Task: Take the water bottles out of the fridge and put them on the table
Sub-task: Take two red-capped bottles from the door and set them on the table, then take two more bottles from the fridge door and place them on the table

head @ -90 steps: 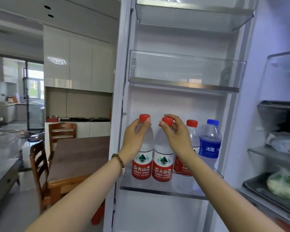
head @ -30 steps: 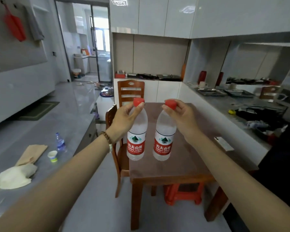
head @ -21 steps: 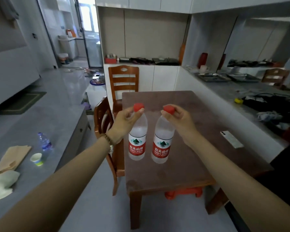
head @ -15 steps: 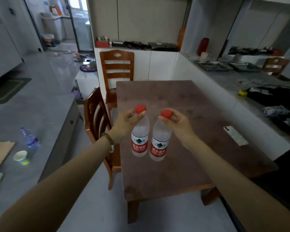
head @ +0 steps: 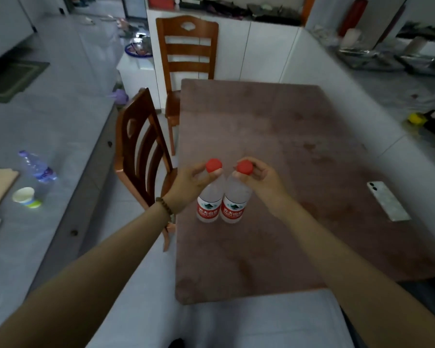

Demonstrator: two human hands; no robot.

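Table [head: 299, 151] of reddish-brown wood fills the centre of the frame, stretching beyond and to the right of the fingers. Grey counter [head: 60, 136] runs along the far left of the fingers. Two wooden chairs stand on the table's left side. The near chair [head: 138, 146] is just left of the fingers, close vs. the table edge. The far chair [head: 187, 49] is well beyond the fingers, at the table's far-left corner.

A person's bare forearms reach in from the bottom, w/ left hand [head: 189, 187] and right hand [head: 261, 182] side by side over the table's near-left part. Each hand holds a water bottle by the top. Left thumb and fingers curl round the neck of the left bottle [head: 209, 204], just under its red cap [head: 213, 165]. Right fingers pinch the right bottle [head: 234, 205] at its own cap [head: 244, 167]. Both bottles stand upright below the fingers, side by side and about touching, red labels toward the camera. Their bases are at the tabletop, but I can't tell if they rest on it or hang just above.

Phone [head: 387, 200] lies face down near the table's right edge, well right of the fingers. On the counter, far left of the fingers, sit a clear plastic bottle [head: 37, 167] and, just nearer the camera, a paper cup [head: 25, 197]. Beaded bracelet [head: 165, 209] circles the left wrist, behind the fingers.
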